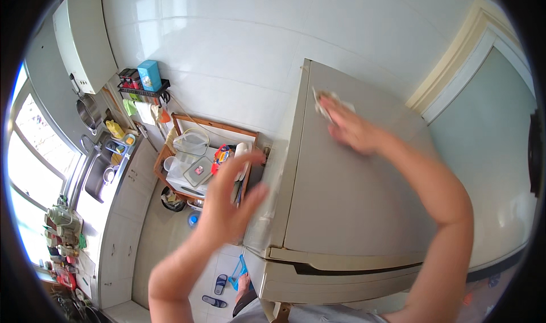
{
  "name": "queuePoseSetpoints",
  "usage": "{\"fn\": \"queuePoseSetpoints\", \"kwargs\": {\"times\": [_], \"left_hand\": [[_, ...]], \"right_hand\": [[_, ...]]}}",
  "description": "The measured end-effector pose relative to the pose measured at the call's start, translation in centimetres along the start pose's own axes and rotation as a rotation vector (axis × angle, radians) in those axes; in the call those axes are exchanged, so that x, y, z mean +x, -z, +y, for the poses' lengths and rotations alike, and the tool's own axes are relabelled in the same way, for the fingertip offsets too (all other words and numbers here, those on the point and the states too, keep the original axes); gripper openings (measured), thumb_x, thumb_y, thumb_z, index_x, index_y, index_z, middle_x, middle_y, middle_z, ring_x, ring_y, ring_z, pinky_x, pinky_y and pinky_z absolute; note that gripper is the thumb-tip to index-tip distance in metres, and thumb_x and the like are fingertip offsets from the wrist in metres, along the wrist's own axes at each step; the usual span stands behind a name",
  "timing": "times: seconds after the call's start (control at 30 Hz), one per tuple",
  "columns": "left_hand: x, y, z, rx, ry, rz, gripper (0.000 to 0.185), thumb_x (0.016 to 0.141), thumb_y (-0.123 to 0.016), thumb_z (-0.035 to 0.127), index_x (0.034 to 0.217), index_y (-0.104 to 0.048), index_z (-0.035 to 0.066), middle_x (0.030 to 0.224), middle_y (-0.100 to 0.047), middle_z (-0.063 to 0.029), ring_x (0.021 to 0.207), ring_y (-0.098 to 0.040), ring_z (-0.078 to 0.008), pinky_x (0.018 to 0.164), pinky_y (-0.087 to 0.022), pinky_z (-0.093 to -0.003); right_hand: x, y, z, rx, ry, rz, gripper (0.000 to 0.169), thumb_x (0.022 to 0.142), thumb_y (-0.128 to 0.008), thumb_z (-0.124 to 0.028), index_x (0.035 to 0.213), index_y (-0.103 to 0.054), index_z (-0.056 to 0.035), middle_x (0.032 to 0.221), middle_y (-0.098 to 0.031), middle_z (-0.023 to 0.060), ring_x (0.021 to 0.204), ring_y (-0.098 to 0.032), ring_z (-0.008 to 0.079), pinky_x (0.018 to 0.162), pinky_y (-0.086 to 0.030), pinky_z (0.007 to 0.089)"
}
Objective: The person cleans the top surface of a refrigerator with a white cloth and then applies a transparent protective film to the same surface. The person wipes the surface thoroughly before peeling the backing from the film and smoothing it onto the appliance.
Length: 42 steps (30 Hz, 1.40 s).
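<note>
The grey top of a refrigerator (pixel 362 195) fills the right middle of the view. My right hand (pixel 352 126) presses a crumpled whitish cloth (pixel 318 103) flat on it, near the far left corner. My left hand (pixel 234 195) is raised in the air left of the refrigerator, fingers apart and holding nothing. Its fingers cover part of a wooden-framed rack behind. The cloth lies partly hidden under the right fingers.
A wooden-framed rack (pixel 215 120) with plastic containers stands left of the refrigerator. Farther left are a sink (pixel 94 182) and cluttered counter. A blue stool (pixel 239 271) and slippers (pixel 220 283) are below; a frosted door (pixel 486 152) is at right.
</note>
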<state>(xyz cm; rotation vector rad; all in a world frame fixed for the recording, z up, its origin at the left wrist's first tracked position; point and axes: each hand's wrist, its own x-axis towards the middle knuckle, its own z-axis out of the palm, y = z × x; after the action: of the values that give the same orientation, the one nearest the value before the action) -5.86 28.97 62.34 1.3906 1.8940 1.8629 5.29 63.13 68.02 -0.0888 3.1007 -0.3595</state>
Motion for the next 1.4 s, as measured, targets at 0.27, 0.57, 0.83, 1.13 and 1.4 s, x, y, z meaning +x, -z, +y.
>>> {"fn": "queuePoseSetpoints", "kwargs": {"times": [0.27,0.57,0.83,1.13,1.4], "left_hand": [[26.7,-6.9,-12.6,-0.12,0.155,-0.053,0.03,0.095,-0.065,0.014,0.123,-0.07,0.007,0.114,-0.07,-0.0062,0.091,-0.062,-0.0153,0.077,-0.053,-0.0316],[32.6,-7.5,-13.6,-0.034,0.299,-0.302,0.015,0.09,-0.071,0.013,0.104,-0.077,0.009,0.102,-0.071,-0.0046,0.086,-0.056,-0.0137,0.069,-0.045,-0.0343],[31.5,-7.9,-13.8,-0.08,0.276,-0.218,0.013,0.091,-0.069,0.012,0.096,-0.071,0.0,0.078,-0.058,-0.0002,0.059,-0.039,-0.0087,0.054,-0.036,-0.0288],[30.0,-2.6,-17.5,-0.723,0.095,0.004,0.012,0.097,-0.064,0.013,0.086,-0.064,0.009,0.108,-0.072,-0.0067,0.099,-0.06,-0.0129,0.081,-0.042,-0.0297],[28.5,-7.8,-15.0,-0.253,0.112,-0.088,0.02,0.086,-0.076,0.01,0.105,-0.077,0.004,0.087,-0.069,-0.0036,0.07,-0.053,-0.0113,0.061,-0.045,-0.0302]], "right_hand": [[-8.3,0.5,-9.4,-0.071,-0.072,-0.102,0.102,0.094,-0.036,-0.074,0.158,-0.011,0.0029,0.166,-0.011,0.0204,0.154,-0.007,0.0356,0.125,-0.013,0.0473],[-8.1,0.5,-9.0,-0.048,-0.119,-0.112,0.105,0.093,-0.037,-0.076,0.158,-0.011,0.0028,0.166,-0.012,0.0203,0.155,-0.007,0.035,0.124,-0.012,0.0474],[-8.1,0.5,-8.9,-0.018,-0.13,-0.1,0.105,0.093,-0.032,-0.077,0.158,-0.011,0.0018,0.166,-0.012,0.019,0.155,-0.007,0.0344,0.125,-0.011,0.0471],[-7.9,0.1,-8.8,-0.012,-0.112,-0.074,0.104,0.093,-0.035,-0.076,0.158,-0.012,0.0021,0.166,-0.012,0.0192,0.155,-0.008,0.0346,0.125,-0.01,0.0473],[-7.6,-0.1,-9.4,-0.071,-0.134,-0.067,0.108,0.091,-0.039,-0.078,0.157,-0.014,0.0039,0.165,-0.015,0.0211,0.154,-0.01,0.0357,0.124,-0.011,0.0486]]}}
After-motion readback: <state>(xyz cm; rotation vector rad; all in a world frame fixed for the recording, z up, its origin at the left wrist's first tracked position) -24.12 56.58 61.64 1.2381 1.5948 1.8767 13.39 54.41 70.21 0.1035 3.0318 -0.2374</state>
